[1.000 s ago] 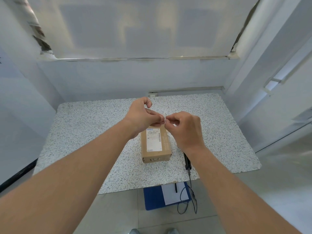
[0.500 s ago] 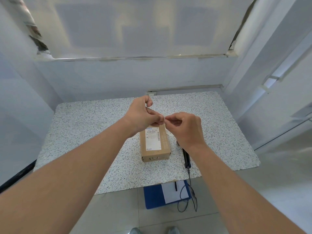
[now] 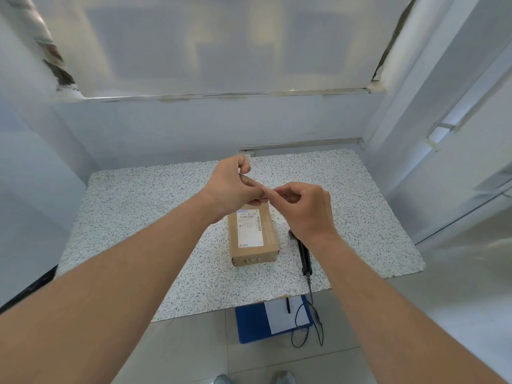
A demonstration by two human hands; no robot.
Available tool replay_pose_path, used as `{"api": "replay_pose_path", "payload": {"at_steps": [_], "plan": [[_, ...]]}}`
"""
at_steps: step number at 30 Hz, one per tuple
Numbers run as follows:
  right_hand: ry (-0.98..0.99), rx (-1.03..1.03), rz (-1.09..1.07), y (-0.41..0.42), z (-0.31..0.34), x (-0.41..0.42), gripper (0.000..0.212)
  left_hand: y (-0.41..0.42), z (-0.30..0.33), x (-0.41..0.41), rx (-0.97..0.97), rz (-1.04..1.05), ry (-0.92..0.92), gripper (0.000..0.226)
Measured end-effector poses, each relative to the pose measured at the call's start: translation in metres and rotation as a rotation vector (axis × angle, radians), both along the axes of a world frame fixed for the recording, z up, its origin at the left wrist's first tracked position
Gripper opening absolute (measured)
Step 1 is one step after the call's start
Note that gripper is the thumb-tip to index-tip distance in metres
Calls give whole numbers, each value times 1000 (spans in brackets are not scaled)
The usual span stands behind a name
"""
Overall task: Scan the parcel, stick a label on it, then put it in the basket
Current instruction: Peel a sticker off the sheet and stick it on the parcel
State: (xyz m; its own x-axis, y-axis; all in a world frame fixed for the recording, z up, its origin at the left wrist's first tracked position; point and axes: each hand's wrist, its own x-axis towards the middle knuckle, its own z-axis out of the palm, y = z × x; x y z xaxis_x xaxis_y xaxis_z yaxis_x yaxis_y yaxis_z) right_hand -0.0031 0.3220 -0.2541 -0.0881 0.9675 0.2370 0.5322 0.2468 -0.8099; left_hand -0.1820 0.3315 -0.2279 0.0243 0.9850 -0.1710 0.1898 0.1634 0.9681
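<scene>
Fingertips of the left hand [image 3: 235,187] and right hand [image 3: 304,209] met in a narrow pinch above the parcel [image 3: 252,236] on the speckled table [image 3: 138,212]; whatever they pinched was too small to tell. A peeled label could curl and stick to itself.

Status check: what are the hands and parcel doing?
Left hand and right hand pinched together above parcel. Parcel flat on table. Scanner beside it. Nothing blocking.

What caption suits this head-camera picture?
Left hand and right hand pinch fingertips together above a labelled cardboard parcel on a speckled table.
</scene>
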Motion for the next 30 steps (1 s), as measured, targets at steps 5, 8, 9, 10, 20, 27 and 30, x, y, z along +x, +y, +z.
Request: {"api": "replay_pose_path", "payload": {"at_steps": [5,8,9,10,20,27,30], "plan": [[-16,-9,-27,1,-3,-2,17,1,-2,-1,-14,-19,-16,55],[-21,-17,-34,2,-5,-4,17,0,-4,-1,-9,-14,-3,54],[-24,-19,-37,1,-6,-4,17,0,-4,-2,-8,-11,2,53],[-27,-22,-37,1,-7,-5,16,0,-5,-2,-7,-7,5,53],[-98,-53,-81,0,-15,-23,16,3,-20,-10,43,-1,162,52],[-29,-159,-159,8,-25,-40,11,8,-35,-24,39,46,156,49],[-23,-232,-194,13,-34,-48,10,12,-44,-31,27,97,210,43]]}}
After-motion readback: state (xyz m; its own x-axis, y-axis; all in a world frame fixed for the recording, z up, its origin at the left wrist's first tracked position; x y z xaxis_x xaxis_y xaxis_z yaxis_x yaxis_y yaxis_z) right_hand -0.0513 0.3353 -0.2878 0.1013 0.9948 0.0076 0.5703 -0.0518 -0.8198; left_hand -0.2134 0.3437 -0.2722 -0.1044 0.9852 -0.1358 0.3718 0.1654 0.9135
